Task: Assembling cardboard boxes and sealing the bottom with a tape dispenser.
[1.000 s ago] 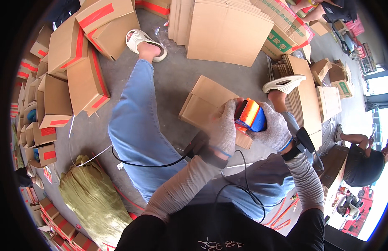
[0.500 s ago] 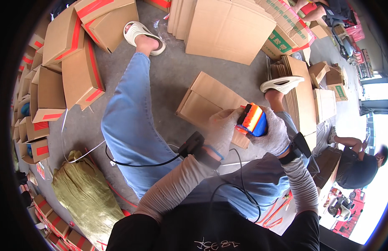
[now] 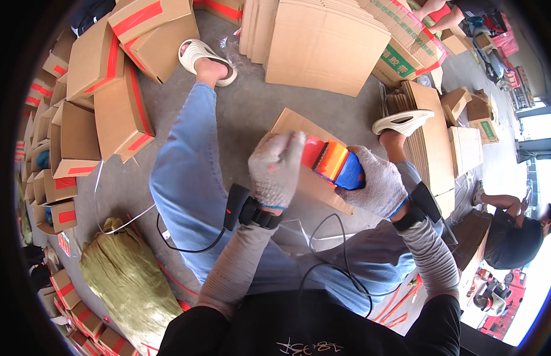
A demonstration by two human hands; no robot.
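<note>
In my gloved right hand is a tape dispenser with a blue body and an orange front with a toothed edge. A short piece of red tape stretches from the dispenser toward my left hand. That hand is also gloved, its fingers closed at the tape's free end. Below both hands, a flat brown cardboard carton lies on the floor between my legs, partly covered by the hands and dispenser.
Flattened cartons lean in a stack ahead. Boxes with red tape are piled at the left, above a yellow-green woven sack. Black cables hang across my lap. Another person sits at the right.
My left hand has moved left, away from the dispenser, and red tape now spans the gap. The dispenser has turned and shifted slightly left in my right hand.
</note>
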